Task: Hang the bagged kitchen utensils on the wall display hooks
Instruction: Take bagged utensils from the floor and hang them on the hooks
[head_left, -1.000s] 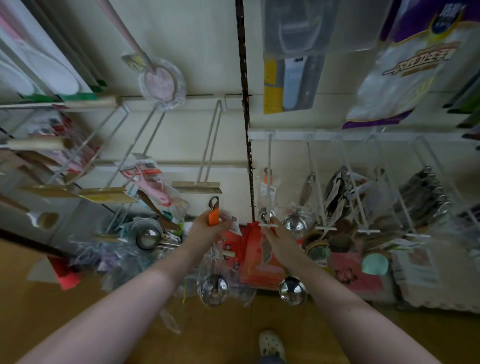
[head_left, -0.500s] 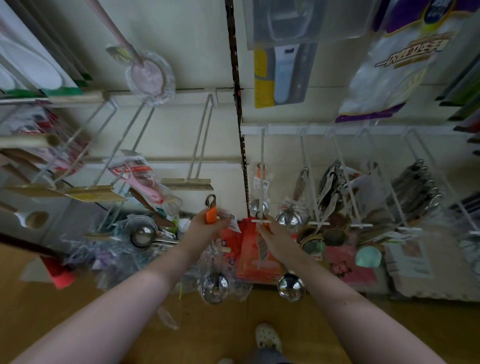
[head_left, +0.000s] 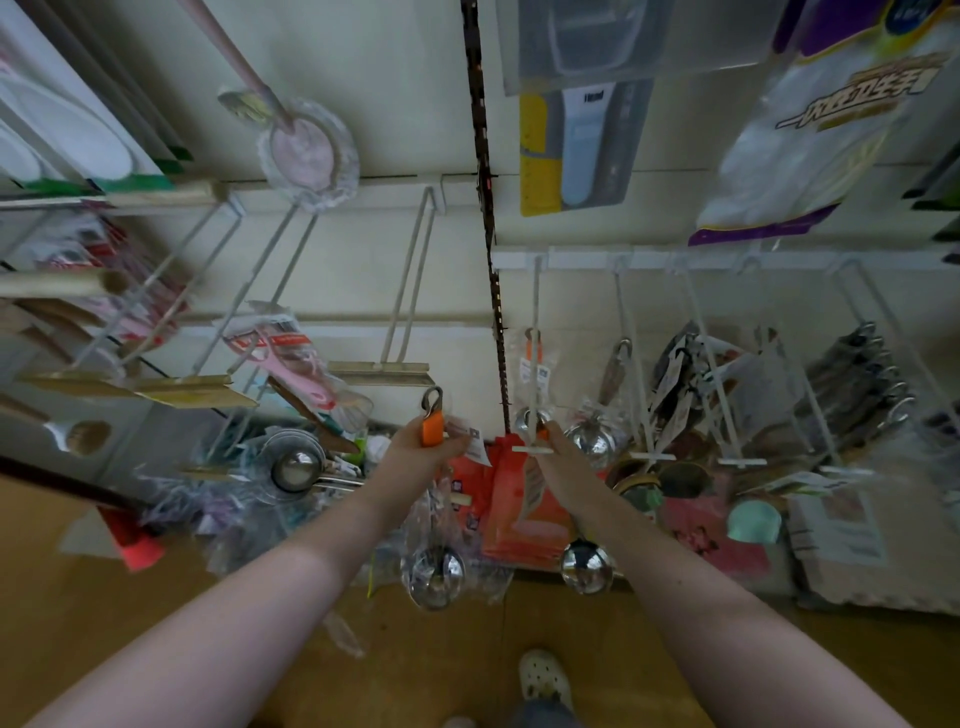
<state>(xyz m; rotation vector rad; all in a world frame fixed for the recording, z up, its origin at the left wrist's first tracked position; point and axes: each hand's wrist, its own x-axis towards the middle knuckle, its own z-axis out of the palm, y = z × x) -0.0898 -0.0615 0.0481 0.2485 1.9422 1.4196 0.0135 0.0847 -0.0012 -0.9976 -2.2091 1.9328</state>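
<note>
Under the wall hooks (head_left: 627, 332) | left hand (head_left: 415, 453) grips a bagged ladle (head_left: 435, 571) by its orange handle — bowl hanging down | right hand (head_left: 563, 461) holds a second ladle (head_left: 586, 567) at a hook tip (head_left: 532, 450)

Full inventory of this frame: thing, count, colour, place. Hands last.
left ladle: one, steel bowl, orange handle, clear bag, low centre
right ladle: one, steel bowl, low centre-right
hung ladle: one, orange handle, bagged, on the hook right of the dark strip
wire hooks: several, white, along the wall rails
pink skimmer: one, upper left wall
glove bag: one, white and purple, upper right
orange packets: a stack, behind the ladles
shoe: one, white, bottom centre
left hand: grips the left ladle's handle
right hand: holds the right ladle at a hook's tip
</note>
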